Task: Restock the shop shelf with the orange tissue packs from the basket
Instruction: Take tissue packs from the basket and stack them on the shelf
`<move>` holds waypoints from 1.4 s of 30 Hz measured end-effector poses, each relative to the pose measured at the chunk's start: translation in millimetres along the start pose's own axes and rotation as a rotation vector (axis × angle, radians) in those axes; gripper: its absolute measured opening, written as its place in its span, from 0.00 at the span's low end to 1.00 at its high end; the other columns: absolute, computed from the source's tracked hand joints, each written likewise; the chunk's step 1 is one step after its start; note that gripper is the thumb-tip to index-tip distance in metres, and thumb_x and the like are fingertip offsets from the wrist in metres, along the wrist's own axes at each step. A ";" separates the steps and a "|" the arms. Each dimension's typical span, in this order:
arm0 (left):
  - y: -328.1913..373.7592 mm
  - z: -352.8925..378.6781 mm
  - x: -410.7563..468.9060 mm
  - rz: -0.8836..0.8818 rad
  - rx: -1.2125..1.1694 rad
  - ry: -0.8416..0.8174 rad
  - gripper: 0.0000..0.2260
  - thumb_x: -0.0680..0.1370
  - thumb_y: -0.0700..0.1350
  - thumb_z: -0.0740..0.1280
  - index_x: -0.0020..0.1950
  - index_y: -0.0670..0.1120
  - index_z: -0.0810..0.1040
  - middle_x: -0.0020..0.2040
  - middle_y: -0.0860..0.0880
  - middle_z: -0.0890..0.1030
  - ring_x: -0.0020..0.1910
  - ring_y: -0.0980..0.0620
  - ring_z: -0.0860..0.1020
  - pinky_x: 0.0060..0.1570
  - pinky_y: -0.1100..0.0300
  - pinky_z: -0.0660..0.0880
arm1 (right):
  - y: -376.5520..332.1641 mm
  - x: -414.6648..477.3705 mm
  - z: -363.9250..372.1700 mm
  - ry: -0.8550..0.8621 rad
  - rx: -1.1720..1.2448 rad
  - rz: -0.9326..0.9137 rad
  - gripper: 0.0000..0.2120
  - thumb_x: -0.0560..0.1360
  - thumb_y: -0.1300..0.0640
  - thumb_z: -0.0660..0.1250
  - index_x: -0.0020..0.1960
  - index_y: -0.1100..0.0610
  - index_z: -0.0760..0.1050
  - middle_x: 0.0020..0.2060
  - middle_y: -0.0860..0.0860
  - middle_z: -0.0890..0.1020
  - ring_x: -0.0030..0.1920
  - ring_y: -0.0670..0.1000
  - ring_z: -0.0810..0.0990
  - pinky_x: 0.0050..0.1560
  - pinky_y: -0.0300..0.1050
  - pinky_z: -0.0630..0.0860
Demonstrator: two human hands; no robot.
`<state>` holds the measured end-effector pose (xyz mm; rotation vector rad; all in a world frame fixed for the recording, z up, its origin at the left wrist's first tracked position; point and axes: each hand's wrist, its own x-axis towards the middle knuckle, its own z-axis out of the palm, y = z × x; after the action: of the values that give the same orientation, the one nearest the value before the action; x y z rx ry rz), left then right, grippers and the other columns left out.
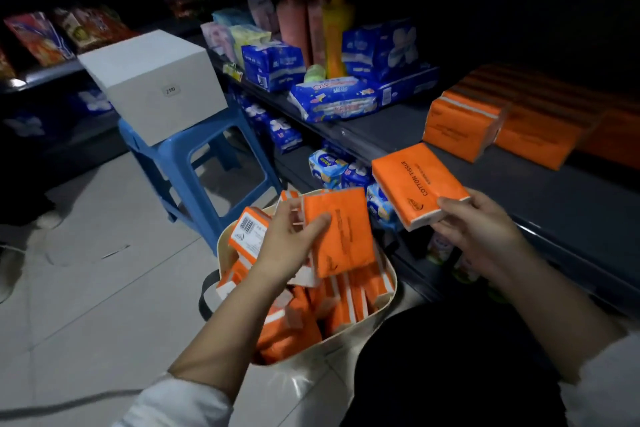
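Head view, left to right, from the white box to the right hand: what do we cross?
white box → left hand → orange tissue pack gripped by the left hand → second orange tissue pack → right hand, which holds the second pack

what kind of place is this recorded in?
Most likely a small, dim shop aisle: a shelf carries blue tissue packs, bottles and stacked orange tissue packs, with snack bags at left. The left hand grips an orange pack and the right hand a second pack above the basket.
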<state>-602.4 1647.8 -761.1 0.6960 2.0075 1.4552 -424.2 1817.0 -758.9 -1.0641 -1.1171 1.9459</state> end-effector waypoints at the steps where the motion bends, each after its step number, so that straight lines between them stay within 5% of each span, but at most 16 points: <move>1: 8.1 7.1 1.9 -0.025 -0.127 0.024 0.15 0.77 0.47 0.68 0.60 0.53 0.68 0.52 0.49 0.77 0.48 0.52 0.80 0.41 0.52 0.80 | -2.2 -1.0 -1.8 0.018 0.021 -0.009 0.16 0.76 0.64 0.65 0.63 0.59 0.69 0.52 0.53 0.80 0.48 0.49 0.82 0.40 0.39 0.80; 6: 37.8 40.4 10.2 -0.042 -0.397 0.037 0.21 0.78 0.41 0.64 0.64 0.58 0.59 0.51 0.50 0.76 0.46 0.54 0.78 0.41 0.58 0.77 | -14.7 -6.6 -18.1 0.125 0.098 -0.074 0.15 0.76 0.65 0.64 0.62 0.61 0.69 0.54 0.55 0.80 0.47 0.48 0.81 0.37 0.35 0.80; 10: 57.9 66.7 11.3 -0.021 -0.499 -0.017 0.16 0.79 0.39 0.62 0.64 0.51 0.69 0.51 0.50 0.76 0.50 0.53 0.78 0.44 0.58 0.79 | -27.5 -9.6 -36.6 0.154 0.147 -0.137 0.15 0.76 0.65 0.64 0.62 0.62 0.70 0.55 0.56 0.79 0.48 0.48 0.81 0.37 0.35 0.80; 19: 74.9 151.8 30.6 0.019 -0.557 0.194 0.24 0.77 0.41 0.66 0.70 0.46 0.62 0.46 0.46 0.74 0.34 0.53 0.72 0.43 0.55 0.71 | -56.5 -5.2 -96.0 0.299 0.167 -0.256 0.18 0.75 0.68 0.64 0.62 0.57 0.69 0.57 0.56 0.78 0.51 0.50 0.80 0.44 0.42 0.76; 25: 79.2 198.8 40.0 -0.011 -0.648 0.189 0.12 0.77 0.42 0.66 0.59 0.42 0.71 0.39 0.48 0.80 0.36 0.51 0.76 0.43 0.53 0.73 | -66.8 3.4 -129.8 0.504 -0.265 -0.350 0.23 0.72 0.69 0.68 0.62 0.51 0.71 0.43 0.50 0.80 0.42 0.46 0.78 0.48 0.47 0.75; 27: 81.0 207.7 43.5 -0.027 -0.643 0.178 0.14 0.77 0.43 0.67 0.61 0.42 0.71 0.43 0.46 0.81 0.39 0.50 0.78 0.44 0.53 0.75 | -70.3 10.4 -134.5 0.488 -0.388 -0.392 0.24 0.72 0.69 0.68 0.63 0.52 0.71 0.46 0.52 0.80 0.41 0.45 0.78 0.43 0.41 0.73; 30: 83.7 214.6 50.7 -0.024 -0.610 0.160 0.11 0.77 0.45 0.67 0.58 0.48 0.71 0.47 0.44 0.83 0.44 0.48 0.82 0.47 0.50 0.78 | -80.6 30.6 -136.5 0.483 -0.666 -0.452 0.25 0.72 0.68 0.68 0.65 0.52 0.71 0.54 0.51 0.74 0.49 0.49 0.76 0.48 0.41 0.73; 36: 78.0 214.2 64.8 -0.063 -0.588 0.055 0.15 0.78 0.44 0.66 0.64 0.44 0.72 0.50 0.42 0.84 0.48 0.46 0.83 0.52 0.49 0.79 | -99.5 74.9 -134.9 0.446 -1.089 -0.586 0.25 0.73 0.65 0.67 0.68 0.54 0.69 0.54 0.54 0.72 0.54 0.53 0.74 0.49 0.29 0.62; 42: 78.6 196.8 80.9 -0.042 -0.498 -0.093 0.14 0.78 0.43 0.66 0.64 0.47 0.73 0.47 0.46 0.84 0.47 0.48 0.83 0.46 0.51 0.80 | -96.4 101.5 -124.8 0.417 -1.266 -0.632 0.24 0.74 0.63 0.66 0.68 0.51 0.69 0.61 0.55 0.70 0.59 0.55 0.73 0.56 0.41 0.69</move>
<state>-515.4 1856.8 -747.1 0.4899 1.4902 1.7665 -348.8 1988.1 -744.4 -1.3410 -2.1198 0.3527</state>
